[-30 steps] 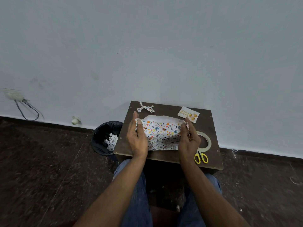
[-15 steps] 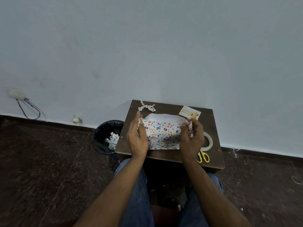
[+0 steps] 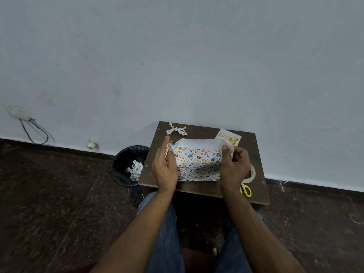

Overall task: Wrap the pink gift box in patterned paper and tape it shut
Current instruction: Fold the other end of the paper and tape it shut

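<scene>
The patterned paper [image 3: 199, 160], white with coloured eggs and leaves, is folded up round the gift box on the small dark table [image 3: 199, 187]; no pink of the box shows. My left hand [image 3: 164, 166] holds the paper's left end, thumb on the near face and fingers straight along the side. My right hand [image 3: 234, 164] pinches the paper's right top corner with curled fingers. The paper's white inner side faces up along the top. A tape roll [image 3: 251, 174] lies just right of my right hand, partly hidden by it.
Yellow-handled scissors [image 3: 246, 190] lie at the table's front right. A birthday card [image 3: 228, 137] and a twisted paper scrap [image 3: 176, 130] sit at the table's back. A black bin [image 3: 129, 164] with paper offcuts stands left of the table. The wall is close behind.
My right hand's fingers have curled more tightly round the right top corner of the paper. The left hand has stayed at the left end. The view has shifted slightly.
</scene>
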A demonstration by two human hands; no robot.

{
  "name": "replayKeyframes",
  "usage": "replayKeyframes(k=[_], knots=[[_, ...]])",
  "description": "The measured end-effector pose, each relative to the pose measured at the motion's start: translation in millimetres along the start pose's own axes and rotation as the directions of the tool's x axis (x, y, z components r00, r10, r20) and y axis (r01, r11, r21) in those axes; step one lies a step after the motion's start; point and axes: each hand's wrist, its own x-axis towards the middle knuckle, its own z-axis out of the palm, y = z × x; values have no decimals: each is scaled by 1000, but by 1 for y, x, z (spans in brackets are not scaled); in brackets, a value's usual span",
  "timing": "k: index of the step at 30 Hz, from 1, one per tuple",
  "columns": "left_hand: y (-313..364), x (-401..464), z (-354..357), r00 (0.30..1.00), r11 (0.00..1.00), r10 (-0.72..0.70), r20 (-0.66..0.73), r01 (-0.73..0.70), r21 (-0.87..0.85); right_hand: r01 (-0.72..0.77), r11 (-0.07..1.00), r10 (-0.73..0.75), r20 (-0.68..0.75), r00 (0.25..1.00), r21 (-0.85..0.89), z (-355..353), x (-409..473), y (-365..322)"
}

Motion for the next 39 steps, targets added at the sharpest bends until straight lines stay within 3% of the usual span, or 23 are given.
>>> replayKeyframes(k=[6, 11, 15, 22, 32, 39], knots=[[3, 0, 1, 1000, 1000, -12, -21, 13, 25, 64, 998, -64, -27, 998, -23, 0, -3, -3], [4, 1, 2, 1000, 999, 0, -22, 1, 34, 124, 992, -123, 138, 983, 5, -14, -11, 3], [3, 1, 3, 1000, 999, 0, -22, 1, 37, 114, 993, -113, 186, 976, 5, -18, -12, 7], [3, 1, 2, 999, 1000, -20, -43, 21, 17, 39, 998, -44, 97, 994, 46, -8, -11, 3], [16, -2, 12, 972, 976, -194, -133, 177, -126, 38, 992, -25, -110, 994, 124, 8, -10, 8], [10, -3, 19, 975, 997, -75, -211, 78, 9, 170, 984, -163, -127, 978, 44, 10, -11, 11]])
